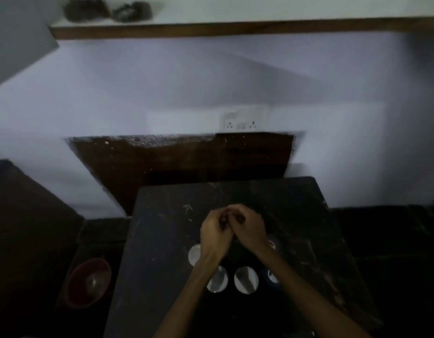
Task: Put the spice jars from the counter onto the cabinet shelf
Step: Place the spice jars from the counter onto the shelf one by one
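A: From the head camera, what stands on the dark counter (162, 240)?

B: Jars with pale round lids, seen from above. One jar (194, 254) peeks out just left of the left wrist. A second jar (218, 279) lies partly under the left forearm, and a third jar (246, 280) stands just beside it, between the two forearms. Two dark-lidded jars sit close to the right forearm: a nearer dark jar (270, 276) and a farther dark jar (272, 243) by the right wrist.

A: And the hands?

B: The left hand (216, 230) and right hand (250, 228) meet above the counter, beyond the jars, fingers curled and touching each other. Something small and dark may sit between the fingertips, but the picture is too dim and blurred to tell whether they pinch anything.

A: Anything else near the counter?

B: A red bowl (88, 282) sits low to the left of it. On the wall behind it there is a socket plate (242, 120), and high above runs a shelf (235, 29) with two dark blurred lumps (106, 9) at its left end.
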